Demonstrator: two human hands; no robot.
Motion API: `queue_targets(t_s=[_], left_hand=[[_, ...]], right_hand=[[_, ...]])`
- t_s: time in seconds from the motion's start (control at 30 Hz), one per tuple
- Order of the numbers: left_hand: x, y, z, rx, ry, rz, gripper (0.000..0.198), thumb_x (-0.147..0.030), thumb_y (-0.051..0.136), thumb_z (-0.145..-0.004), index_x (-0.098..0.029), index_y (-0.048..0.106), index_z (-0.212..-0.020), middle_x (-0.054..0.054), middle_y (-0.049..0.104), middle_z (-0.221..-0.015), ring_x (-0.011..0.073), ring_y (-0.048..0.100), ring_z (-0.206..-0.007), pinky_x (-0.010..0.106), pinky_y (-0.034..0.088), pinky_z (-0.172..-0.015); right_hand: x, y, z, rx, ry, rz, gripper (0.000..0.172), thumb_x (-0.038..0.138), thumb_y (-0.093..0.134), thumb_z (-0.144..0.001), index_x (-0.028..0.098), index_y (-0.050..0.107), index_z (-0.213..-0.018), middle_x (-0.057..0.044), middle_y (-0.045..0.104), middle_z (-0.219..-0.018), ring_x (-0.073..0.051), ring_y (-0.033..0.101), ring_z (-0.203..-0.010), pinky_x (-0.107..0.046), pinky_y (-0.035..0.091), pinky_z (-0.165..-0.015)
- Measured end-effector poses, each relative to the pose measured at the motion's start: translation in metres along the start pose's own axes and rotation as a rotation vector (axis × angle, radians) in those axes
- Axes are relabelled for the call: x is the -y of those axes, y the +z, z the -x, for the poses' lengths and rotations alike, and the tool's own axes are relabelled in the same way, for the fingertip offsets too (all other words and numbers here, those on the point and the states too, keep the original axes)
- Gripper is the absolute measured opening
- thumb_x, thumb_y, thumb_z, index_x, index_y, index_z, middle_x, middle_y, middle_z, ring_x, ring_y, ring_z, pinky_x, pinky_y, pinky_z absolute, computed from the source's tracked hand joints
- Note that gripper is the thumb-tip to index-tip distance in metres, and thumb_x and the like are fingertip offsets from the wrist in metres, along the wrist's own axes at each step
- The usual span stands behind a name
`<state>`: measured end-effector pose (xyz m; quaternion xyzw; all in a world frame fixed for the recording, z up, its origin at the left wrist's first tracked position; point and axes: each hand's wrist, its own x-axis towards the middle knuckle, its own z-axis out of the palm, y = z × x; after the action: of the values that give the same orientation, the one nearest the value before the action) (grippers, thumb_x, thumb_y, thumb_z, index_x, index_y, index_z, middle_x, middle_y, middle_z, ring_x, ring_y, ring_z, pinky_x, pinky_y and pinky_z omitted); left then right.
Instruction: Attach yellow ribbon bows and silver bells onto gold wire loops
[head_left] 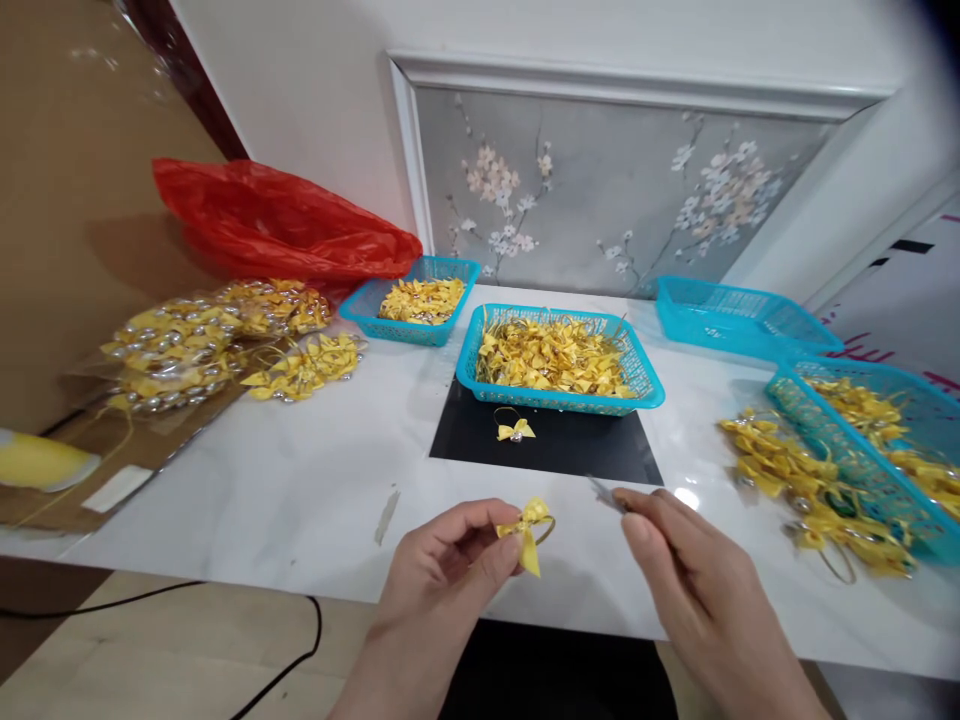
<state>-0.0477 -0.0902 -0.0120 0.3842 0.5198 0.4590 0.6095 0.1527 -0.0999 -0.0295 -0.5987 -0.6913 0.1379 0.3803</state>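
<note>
Pinched in my left hand (457,570) is a yellow ribbon bow (534,512), with a thin gold loop standing out to its right. My right hand (694,570) is closed around a small tool with a pointed metal blade (606,494); the fingers hide most of it, so I cannot tell its exact kind. The blade points left toward the bow, with a gap between them. Beyond both hands, a single bow with a silvery bead (516,431) lies on a black mat (547,445). A blue basket (559,402) heaped with yellow bows sits over the mat's far part.
At the back left are a second blue basket (420,333) of bows and a red plastic bag (292,225). Bagged beaded bows (172,350) lie on cardboard at left. Loose bows (787,465) lie by the right basket (832,455); another blue basket (742,320) stands behind.
</note>
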Motion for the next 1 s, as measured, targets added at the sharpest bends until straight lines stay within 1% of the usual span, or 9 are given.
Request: queue_targets(t_s=[0.13, 0.2, 0.33, 0.5, 0.6, 0.7, 0.8, 0.9, 1.0], left_hand=[[-0.005, -0.002, 0.008, -0.100, 0.356, -0.312, 0.011, -0.020, 0.071, -0.077, -0.028, 0.079, -0.079, 0.005, 0.074, -0.083, 0.0206, 0.066, -0.077, 0.026, 0.052, -0.071], [-0.007, -0.002, 0.014, 0.062, 0.527, -0.473, 0.016, -0.018, 0.071, -0.076, -0.029, 0.081, -0.081, 0.008, 0.075, -0.081, 0.0244, 0.067, -0.078, 0.030, 0.052, -0.075], [-0.011, -0.002, 0.015, 0.442, 0.477, -0.539, 0.018, -0.021, 0.074, -0.073, -0.029, 0.082, -0.086, 0.011, 0.078, -0.082, 0.0293, 0.068, -0.082, 0.035, 0.052, -0.082], [-0.020, 0.003, 0.007, -0.013, 0.308, -0.287, 0.009, -0.023, 0.074, -0.073, -0.024, 0.077, -0.082, 0.003, 0.073, -0.078, 0.0188, 0.064, -0.069, 0.027, 0.053, -0.067], [-0.024, 0.008, 0.012, -0.045, 0.187, -0.090, 0.015, -0.026, 0.080, -0.068, -0.020, 0.075, -0.081, 0.000, 0.068, -0.070, 0.0136, 0.059, -0.063, 0.022, 0.049, -0.061], [-0.024, 0.009, 0.020, 0.007, 0.112, 0.002, 0.017, -0.027, 0.081, -0.069, -0.020, 0.075, -0.082, -0.001, 0.067, -0.072, 0.0115, 0.057, -0.067, 0.018, 0.046, -0.062], [-0.023, 0.008, 0.025, 0.065, 0.096, -0.017, 0.015, -0.026, 0.079, -0.072, -0.022, 0.074, -0.085, -0.001, 0.068, -0.077, 0.0116, 0.058, -0.070, 0.018, 0.047, -0.064], [-0.023, 0.007, 0.027, 0.122, 0.150, -0.130, 0.014, -0.026, 0.076, -0.076, -0.023, 0.073, -0.089, -0.001, 0.069, -0.082, 0.0130, 0.060, -0.075, 0.019, 0.048, -0.068], [-0.023, 0.009, 0.029, 0.140, 0.233, -0.248, 0.014, -0.025, 0.073, -0.077, -0.023, 0.072, -0.091, 0.000, 0.070, -0.083, 0.0151, 0.062, -0.076, 0.022, 0.050, -0.069]], right_hand=[[-0.043, 0.007, 0.004, -0.015, 0.108, 0.361, 0.037, 0.036, 0.034, -0.099, 0.016, 0.059, -0.118, -0.011, 0.067, -0.099, -0.026, 0.068, -0.080, -0.036, 0.053, -0.063], [-0.058, 0.009, 0.007, -0.006, 0.127, 0.470, 0.037, 0.035, 0.034, -0.100, 0.015, 0.059, -0.119, -0.011, 0.067, -0.101, -0.025, 0.068, -0.076, -0.035, 0.052, -0.057], [-0.071, 0.009, 0.009, -0.058, 0.134, 0.574, 0.033, 0.029, 0.036, -0.099, 0.016, 0.056, -0.123, -0.011, 0.066, -0.104, -0.023, 0.067, -0.071, -0.031, 0.050, -0.052], [-0.079, 0.016, -0.001, -0.073, 0.109, 0.550, 0.031, 0.016, 0.041, -0.095, 0.014, 0.060, -0.118, -0.015, 0.064, -0.103, -0.027, 0.063, -0.088, -0.035, 0.051, -0.064], [-0.081, 0.023, -0.006, -0.083, 0.091, 0.504, 0.030, 0.014, 0.041, -0.093, 0.011, 0.064, -0.113, -0.019, 0.063, -0.100, -0.033, 0.059, -0.096, -0.046, 0.050, -0.073], [-0.066, 0.022, -0.005, -0.095, 0.069, 0.429, 0.029, 0.018, 0.042, -0.094, 0.014, 0.063, -0.113, -0.019, 0.062, -0.107, -0.036, 0.057, -0.101, -0.053, 0.049, -0.076], [-0.029, 0.008, 0.001, -0.017, -0.015, 0.182, 0.027, 0.028, 0.041, -0.098, 0.022, 0.056, -0.119, -0.011, 0.061, -0.116, -0.023, 0.061, -0.103, -0.036, 0.054, -0.077], [0.014, -0.010, 0.006, 0.168, -0.057, -0.418, 0.024, 0.031, 0.042, -0.098, 0.024, 0.052, -0.118, -0.006, 0.065, -0.110, -0.017, 0.064, -0.095, -0.029, 0.054, -0.077], [0.043, -0.020, 0.004, 0.199, -0.130, -0.456, 0.014, 0.022, 0.054, -0.092, 0.025, 0.061, -0.103, -0.001, 0.067, -0.100, -0.014, 0.061, -0.083, -0.026, 0.050, -0.075]])
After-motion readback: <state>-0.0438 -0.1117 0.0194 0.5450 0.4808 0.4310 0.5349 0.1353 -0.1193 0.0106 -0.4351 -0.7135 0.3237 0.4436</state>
